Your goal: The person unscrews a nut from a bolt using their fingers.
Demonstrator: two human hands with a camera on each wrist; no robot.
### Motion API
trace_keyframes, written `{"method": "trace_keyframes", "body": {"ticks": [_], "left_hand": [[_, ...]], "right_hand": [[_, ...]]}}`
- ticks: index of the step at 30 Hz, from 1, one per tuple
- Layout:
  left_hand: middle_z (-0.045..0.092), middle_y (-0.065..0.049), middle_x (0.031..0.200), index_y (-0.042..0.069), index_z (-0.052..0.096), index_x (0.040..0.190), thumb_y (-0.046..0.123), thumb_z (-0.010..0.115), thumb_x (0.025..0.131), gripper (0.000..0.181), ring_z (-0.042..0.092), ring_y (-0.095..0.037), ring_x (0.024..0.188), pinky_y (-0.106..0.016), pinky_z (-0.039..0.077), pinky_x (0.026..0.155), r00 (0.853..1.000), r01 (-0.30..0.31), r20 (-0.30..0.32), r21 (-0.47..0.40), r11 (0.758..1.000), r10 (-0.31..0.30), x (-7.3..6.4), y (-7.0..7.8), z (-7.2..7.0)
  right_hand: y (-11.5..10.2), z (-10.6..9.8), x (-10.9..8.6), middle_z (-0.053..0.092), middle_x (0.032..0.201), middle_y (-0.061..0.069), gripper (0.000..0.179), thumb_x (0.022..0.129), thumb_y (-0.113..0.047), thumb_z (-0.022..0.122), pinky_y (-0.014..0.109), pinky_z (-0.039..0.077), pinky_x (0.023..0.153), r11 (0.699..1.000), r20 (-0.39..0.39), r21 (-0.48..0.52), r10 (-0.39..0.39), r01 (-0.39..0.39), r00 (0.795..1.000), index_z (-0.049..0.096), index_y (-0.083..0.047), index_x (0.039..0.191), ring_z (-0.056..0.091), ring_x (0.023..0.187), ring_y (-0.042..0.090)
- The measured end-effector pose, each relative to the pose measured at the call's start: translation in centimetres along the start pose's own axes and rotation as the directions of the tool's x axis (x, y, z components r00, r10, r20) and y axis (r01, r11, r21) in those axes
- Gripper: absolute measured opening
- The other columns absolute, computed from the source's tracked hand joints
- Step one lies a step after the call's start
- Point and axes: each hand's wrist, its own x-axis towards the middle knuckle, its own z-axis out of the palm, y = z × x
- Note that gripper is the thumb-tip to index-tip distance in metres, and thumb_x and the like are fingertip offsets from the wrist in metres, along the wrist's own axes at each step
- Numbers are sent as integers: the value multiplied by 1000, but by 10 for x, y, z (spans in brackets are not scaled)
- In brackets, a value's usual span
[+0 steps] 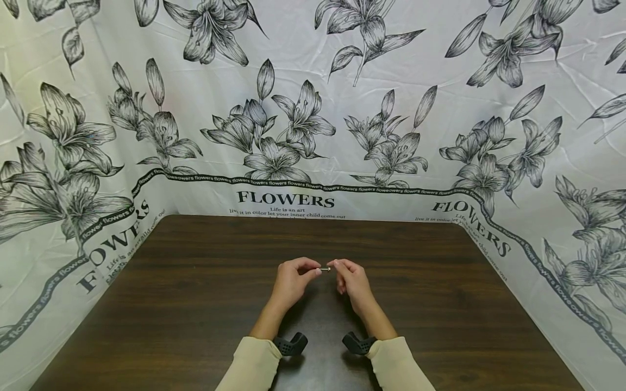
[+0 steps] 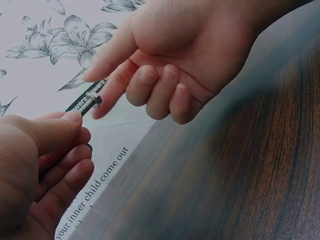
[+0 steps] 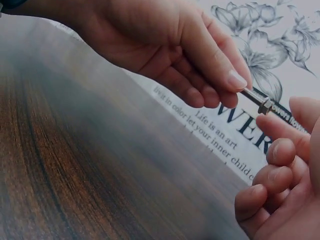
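Observation:
My left hand (image 1: 289, 282) pinches a small metal bolt (image 2: 90, 104) between thumb and index finger, holding it above the table. The threaded shank (image 3: 250, 94) points toward the right hand, with a wider hex-shaped piece (image 3: 265, 106) on that end. The rest of the bolt is hidden in the left fingertips. My right hand (image 1: 353, 281) is beside that end, thumb and index finger parted around it. Its index fingertip (image 3: 264, 121) lies right at the hex piece, while the thumb stands off. The other right fingers curl loosely toward the palm.
Below both hands is a dark wood-grain table (image 1: 195, 304). A white cloth (image 1: 293, 32) printed with lilies and lettering hangs around its back and sides. Each wrist carries a black strapped device (image 1: 292, 344) at the cuff of a pale sleeve (image 1: 254, 361).

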Motion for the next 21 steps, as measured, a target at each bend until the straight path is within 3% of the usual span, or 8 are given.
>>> {"method": "trace_keyframes", "body": {"ticks": [8, 13, 17, 21], "left_hand": [[70, 6, 81, 5, 75, 91, 11, 79, 82, 12, 64, -10, 74, -28, 53, 67, 1000, -13, 16, -8, 1000, 13, 0, 1, 1], [70, 6, 81, 6, 76, 91, 9, 79, 82, 10, 64, -11, 74, -28, 53, 69, 1000, -17, 25, -8, 1000, 17, -1, 1, 3], [70, 7, 81, 6, 76, 91, 9, 78, 82, 10, 64, -11, 74, -28, 53, 69, 999, -23, 28, -1, 1000, 23, -1, 1, 3], [70, 7, 81, 8, 76, 91, 10, 78, 83, 9, 64, -11, 75, -28, 52, 69, 999, -18, 36, 3, 1000, 18, -2, 2, 3]], "right_hand": [[3, -3, -2, 32, 47, -6, 44, 100, -41, 52, 23, 34, 43, 996, 68, -71, 55, -50, 996, 63, -3, 81, 25, 39, 7], [5, -3, -2, 32, 46, -6, 45, 101, -42, 50, 23, 33, 43, 996, 86, -75, 55, -49, 995, 60, -8, 73, 24, 39, 7], [3, -1, -3, 31, 45, -5, 48, 100, -43, 52, 25, 32, 44, 992, 86, -71, 108, -102, 990, 56, -7, 67, 24, 39, 8], [-9, 1, -6, 31, 47, -2, 50, 104, -34, 47, 27, 33, 46, 985, 128, -77, 165, -156, 978, 53, -5, 65, 27, 40, 9]]}}
